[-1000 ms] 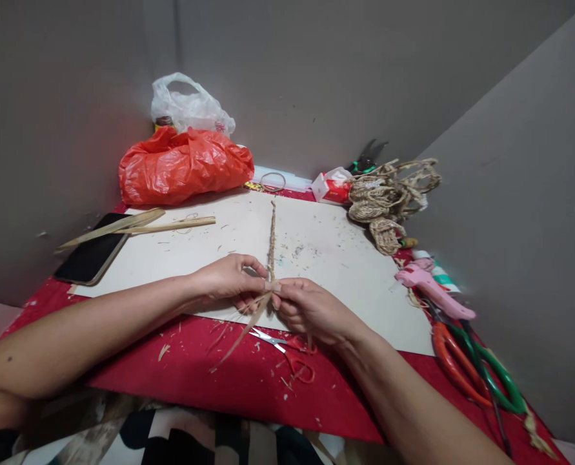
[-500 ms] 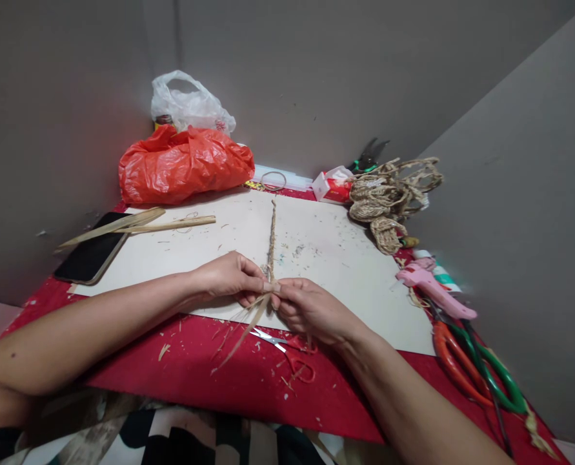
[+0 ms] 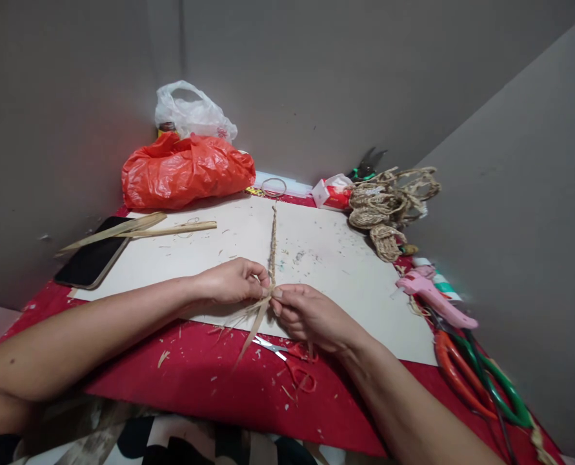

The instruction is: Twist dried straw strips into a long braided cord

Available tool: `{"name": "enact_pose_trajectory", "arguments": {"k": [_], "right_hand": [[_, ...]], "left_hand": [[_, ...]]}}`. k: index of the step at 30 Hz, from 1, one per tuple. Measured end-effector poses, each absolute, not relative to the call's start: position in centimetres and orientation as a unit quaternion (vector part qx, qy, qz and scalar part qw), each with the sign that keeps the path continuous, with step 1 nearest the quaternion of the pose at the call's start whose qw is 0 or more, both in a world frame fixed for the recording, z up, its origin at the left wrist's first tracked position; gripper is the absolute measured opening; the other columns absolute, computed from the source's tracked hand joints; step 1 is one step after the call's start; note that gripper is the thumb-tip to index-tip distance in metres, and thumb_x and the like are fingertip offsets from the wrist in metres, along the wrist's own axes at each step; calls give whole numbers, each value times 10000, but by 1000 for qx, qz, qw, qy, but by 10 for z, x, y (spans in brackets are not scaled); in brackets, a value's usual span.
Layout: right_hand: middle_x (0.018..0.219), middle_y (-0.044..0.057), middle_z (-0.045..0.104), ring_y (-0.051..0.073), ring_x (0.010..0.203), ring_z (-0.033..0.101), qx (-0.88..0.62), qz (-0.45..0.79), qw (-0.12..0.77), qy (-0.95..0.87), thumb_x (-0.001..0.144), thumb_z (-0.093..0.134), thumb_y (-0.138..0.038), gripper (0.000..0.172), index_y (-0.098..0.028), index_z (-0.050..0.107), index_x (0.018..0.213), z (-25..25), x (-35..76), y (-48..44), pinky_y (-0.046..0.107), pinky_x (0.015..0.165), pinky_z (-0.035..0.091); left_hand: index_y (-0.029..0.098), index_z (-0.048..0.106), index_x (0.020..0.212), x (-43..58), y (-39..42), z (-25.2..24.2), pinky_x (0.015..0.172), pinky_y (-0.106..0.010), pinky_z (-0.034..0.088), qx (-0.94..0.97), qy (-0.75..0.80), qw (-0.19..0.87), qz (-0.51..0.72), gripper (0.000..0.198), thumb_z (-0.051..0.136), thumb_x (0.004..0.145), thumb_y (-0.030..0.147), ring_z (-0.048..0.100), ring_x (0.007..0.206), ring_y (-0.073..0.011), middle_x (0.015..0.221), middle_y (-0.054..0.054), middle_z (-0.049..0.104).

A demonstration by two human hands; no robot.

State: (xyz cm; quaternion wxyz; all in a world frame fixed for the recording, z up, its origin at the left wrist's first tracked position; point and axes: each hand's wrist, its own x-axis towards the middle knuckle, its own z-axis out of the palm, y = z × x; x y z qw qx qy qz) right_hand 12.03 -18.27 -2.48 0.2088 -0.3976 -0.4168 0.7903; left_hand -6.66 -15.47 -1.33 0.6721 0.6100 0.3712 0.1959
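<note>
- Braid [image 3: 273, 245]: one, on the sheet [image 3: 355, 290] at mid-bench; far tip pointing away from the person, near end between both hands.
- Left hand [image 3: 233, 281]: thumb and fingers narrowed to a pinch at the braid's near end.
- Right hand [image 3: 311, 313]: thumb and forefinger likewise pinched there, touching or nearly touching the left fingertips; other fingers curled under.
- Strands [image 3: 255, 329]: loose, trailing from the pinch towards the person, some frayed thin.
- Scissors [image 3: 272, 347]: just below the hands, blade tips near the strands.
- Risk, slackening: either pinch easing could let the near end loosen.
- Risk, breakage: a hard pull could split the thin, dry-looking strands.
- Risk, snagging: strands could catch on the scissors, owing to their closeness.
- Edges: the sheet's near edge passes beneath the hands; red cloth [image 3: 210, 368] continues to the bench's front edge, close to the person.
- Room, sides: scrap-strewn sheet both ways; phone [image 3: 91, 261] and leaf strips [image 3: 181, 228] bound the left, glue gun [image 3: 432, 297] and red handle [image 3: 449, 371] the right.
- Room, far side: limited by red bag [image 3: 185, 171], cord bundle [image 3: 374, 200] and wall [image 3: 316, 77].
</note>
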Motion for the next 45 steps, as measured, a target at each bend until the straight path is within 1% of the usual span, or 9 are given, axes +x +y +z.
{"name": "enact_pose_trajectory", "arguments": {"k": [5,11,17,20,23,29,35,41,45], "right_hand": [[417,-115,230,18,348,88,-386,802,200,-410,833,522,-369,278,-150,505,662,-26,122,-181,144,323,99],[423,-112,222,18,353,92,-380,808,196,-405,835,516,-336,261,-147,506,656,-26,123,-179,137,322,103],[424,-111,213,18,351,95,-374,813,195,-402,839,504,-316,252,-145,509,653,-27,124,-179,137,319,104],[427,-111,216,17,349,97,-375,811,196,-403,841,502,-321,256,-147,508,655,-27,124,-179,136,317,104],[428,-109,219,17,349,108,-379,809,197,-403,846,501,-332,270,-144,509,653,-26,123,-180,136,320,105],[426,-108,228,17,348,110,-369,816,198,-399,839,506,-311,264,-140,507,640,-25,124,-180,137,318,106],[429,-110,223,16,349,103,-366,818,194,-398,841,506,-313,255,-142,511,652,-25,124,-179,136,316,101],[431,-109,222,17,350,109,-366,816,196,-403,842,512,-320,261,-144,509,650,-25,125,-179,134,315,104],[435,-110,221,16,351,111,-368,814,195,-404,843,511,-331,265,-144,508,655,-26,125,-179,138,319,98]], "left_hand": [[117,575,751,-67,-151,-7,521,-209,320,574,377,705,174,69,584,690,149,419,493,-50,556,35,534],[130,569,731,-66,-148,-8,523,-228,379,521,379,746,165,91,574,643,109,454,458,-53,510,44,538],[116,604,746,-70,-142,-9,539,-213,375,572,352,729,129,81,580,671,133,444,481,-40,564,36,549],[115,576,740,-70,-144,-10,569,-219,380,586,332,727,133,47,573,697,133,473,521,-50,613,18,570],[131,525,724,-67,-148,-11,573,-240,383,575,317,742,136,29,533,741,154,491,524,-73,583,13,559],[111,598,768,-70,-144,-11,555,-216,328,628,325,693,140,67,582,721,156,407,508,-45,592,29,546],[112,637,842,-73,-143,-9,497,-225,296,610,343,705,118,151,579,745,213,384,457,-55,518,34,500],[102,683,858,-75,-142,-11,527,-216,305,655,336,666,123,200,579,744,228,405,521,-53,661,-18,609],[110,686,823,-75,-142,-12,480,-210,288,638,353,672,130,199,601,737,269,346,460,-40,555,15,544]]}}
